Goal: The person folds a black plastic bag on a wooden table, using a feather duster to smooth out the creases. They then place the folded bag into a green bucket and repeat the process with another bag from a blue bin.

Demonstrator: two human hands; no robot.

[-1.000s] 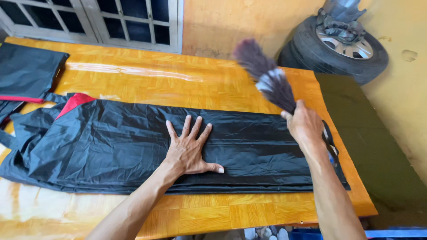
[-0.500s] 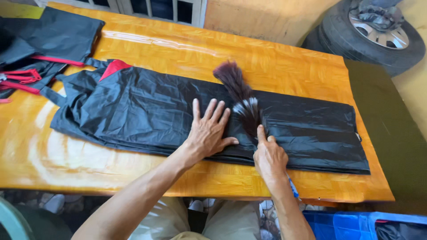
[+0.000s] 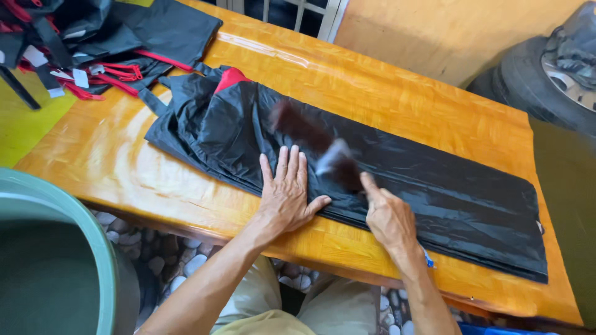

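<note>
A long black shiny garment (image 3: 434,180) with a red patch at its left end lies flat along the orange wooden table (image 3: 385,93). My left hand (image 3: 288,192) presses flat on the garment near its front edge, fingers spread. Right beside it, my right hand (image 3: 388,217) grips the handle of a dark feather brush (image 3: 316,146). The brush head is motion-blurred and lies over the garment, pointing up and to the left.
A pile of black and red garments (image 3: 105,43) sits at the table's far left. A green round tub (image 3: 56,260) stands at lower left. A car tyre (image 3: 546,80) leans by the wall at right. Pebbles cover the floor beneath the table.
The brush has swept leftward along the garment with my right hand, now blurred. My left hand stays pressed flat. The view has shifted left, bringing the green tub into sight.
</note>
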